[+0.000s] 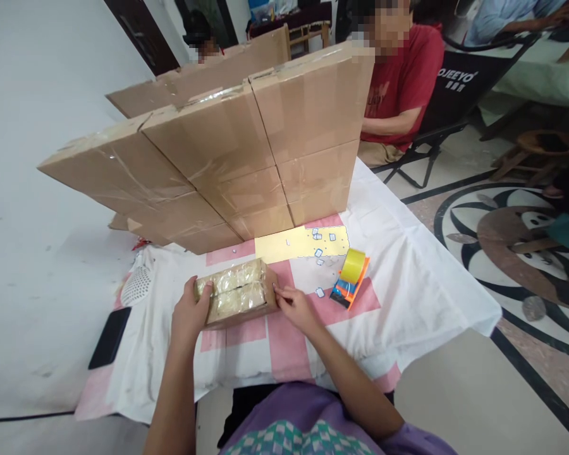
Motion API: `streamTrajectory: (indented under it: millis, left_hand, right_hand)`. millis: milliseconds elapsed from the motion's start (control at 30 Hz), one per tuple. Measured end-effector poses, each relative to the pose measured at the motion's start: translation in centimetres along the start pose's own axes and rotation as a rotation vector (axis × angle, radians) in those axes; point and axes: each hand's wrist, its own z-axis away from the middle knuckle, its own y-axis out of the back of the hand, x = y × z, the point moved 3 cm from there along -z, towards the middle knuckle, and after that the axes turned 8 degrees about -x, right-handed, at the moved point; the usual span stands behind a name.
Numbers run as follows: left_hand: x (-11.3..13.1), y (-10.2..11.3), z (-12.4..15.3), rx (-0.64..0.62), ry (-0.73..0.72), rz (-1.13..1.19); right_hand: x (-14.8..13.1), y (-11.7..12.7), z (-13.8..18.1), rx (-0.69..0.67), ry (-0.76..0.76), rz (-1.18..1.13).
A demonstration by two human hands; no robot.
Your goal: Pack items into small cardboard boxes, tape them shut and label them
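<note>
A small open cardboard box [237, 294] lies on the cloth-covered table [408, 284], filled with clear-wrapped pale packets. My left hand [189, 313] grips its left end, fingers curled over the rim. My right hand [294, 305] pinches the box's right flap at the edge. A tape dispenser [349, 278] with a yellow roll sits just right of my right hand. A yellow sheet [303, 243] with small white stickers lies beyond the box.
A wall of stacked sealed cardboard boxes [227, 151] stands behind the work area. A black phone [110, 337] and a white mesh object [136, 285] lie at the left. A person in a red shirt [403, 82] sits beyond the boxes on a black chair.
</note>
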Motion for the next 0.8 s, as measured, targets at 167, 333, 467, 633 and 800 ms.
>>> streamTrajectory:
  millis: [167,333,467,633,800]
  left_hand:
    - [0.0,0.0,0.0,-0.011,-0.008,-0.028]
    - [0.0,-0.1,0.1,-0.014,-0.017,-0.032]
    - [0.2,0.0,0.2,-0.008,-0.043,-0.061]
    - [0.2,0.0,0.0,-0.019,-0.044,-0.065]
    - [-0.5,-0.1,-0.7,-0.035,-0.051,-0.081]
  right_hand:
    - [-0.1,0.1,1.1,-0.126,0.004,0.116]
    - [-0.1,0.2,1.6,-0.119,0.006,0.019]
    - [0.0,0.1,1.5,-0.180,0.014,0.000]
    - [0.6,0.6,0.7,-0.169,-0.025,0.090]
    - [0.5,0.5,-0.1,-0.326,-0.053,0.239]
